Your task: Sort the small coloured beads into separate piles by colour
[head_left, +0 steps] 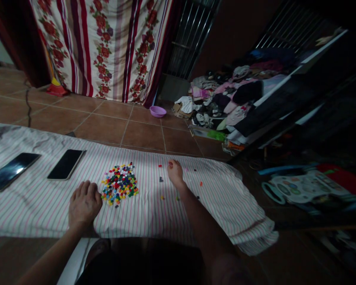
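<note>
Head view: tiny, multicoloured pieces (pixel 120 183)

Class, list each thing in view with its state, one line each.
Striped cloth: spread, creased
Left hand: palm down on the striped cloth
Right hand: fingers curled, contents unclear
Bead pile: loose, mixed colours
Orange cluster: apart from the bead pile
Leftmost phone: lying flat, dark, with glare
Other phone: lying flat, dark
Floral curtain: hanging
Purple basin: upright on floor
Clothes: heaped
</note>
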A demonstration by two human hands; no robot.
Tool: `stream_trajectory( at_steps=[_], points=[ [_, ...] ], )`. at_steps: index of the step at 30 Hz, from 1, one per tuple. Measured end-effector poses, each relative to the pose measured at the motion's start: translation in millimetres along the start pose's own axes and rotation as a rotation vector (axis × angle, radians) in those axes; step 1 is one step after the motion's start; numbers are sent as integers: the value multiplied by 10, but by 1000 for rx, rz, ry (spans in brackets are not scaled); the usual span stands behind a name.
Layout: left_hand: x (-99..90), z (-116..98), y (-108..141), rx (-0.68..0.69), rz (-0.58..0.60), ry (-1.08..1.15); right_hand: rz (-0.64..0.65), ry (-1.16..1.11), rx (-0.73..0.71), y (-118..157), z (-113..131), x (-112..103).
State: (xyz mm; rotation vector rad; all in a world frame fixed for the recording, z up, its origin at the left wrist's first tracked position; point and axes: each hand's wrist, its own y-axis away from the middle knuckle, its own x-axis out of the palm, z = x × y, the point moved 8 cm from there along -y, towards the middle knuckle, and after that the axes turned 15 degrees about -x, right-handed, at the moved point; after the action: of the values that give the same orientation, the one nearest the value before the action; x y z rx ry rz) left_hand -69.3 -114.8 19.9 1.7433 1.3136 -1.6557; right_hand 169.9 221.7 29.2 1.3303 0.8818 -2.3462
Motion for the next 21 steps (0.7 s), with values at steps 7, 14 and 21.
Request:
stream_trajectory(
  at_steps=[7, 14, 21],
  points=[
    [1, 4, 3, 10, -20, -8, -5, 170, 176, 123, -641, -316],
    [12, 9, 0, 11, -10, -9, -4, 218, 163, 176, -865, -354],
    [31, 11, -8, 2, 32, 0, 31, 251, 127, 173, -978, -255]
  ],
)
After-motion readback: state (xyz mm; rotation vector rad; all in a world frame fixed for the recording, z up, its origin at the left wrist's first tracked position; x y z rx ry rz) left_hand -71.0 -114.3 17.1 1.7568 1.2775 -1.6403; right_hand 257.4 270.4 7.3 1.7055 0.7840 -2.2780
